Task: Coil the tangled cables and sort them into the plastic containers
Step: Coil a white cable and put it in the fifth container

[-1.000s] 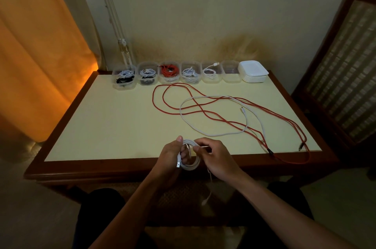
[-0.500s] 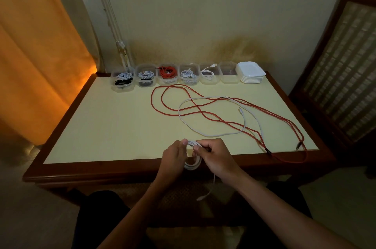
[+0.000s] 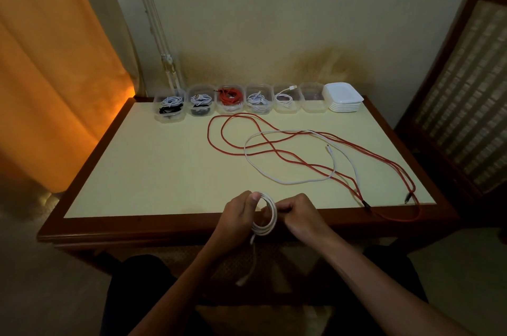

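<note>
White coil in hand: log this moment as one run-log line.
step: coiling | left hand: grips white coil | right hand: pinches coil | tail hanging below table edge | loose on table: red cable, white cable

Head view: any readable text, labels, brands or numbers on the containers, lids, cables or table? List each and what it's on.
None readable.
Plastic containers: no label or print shows.
Stack of white lids: plain, no marking visible.
White coil held by left hand and right hand: no print visible; its plug is too small to tell.
Red cable and loose white cable on the table: connectors too small and dim to read.
</note>
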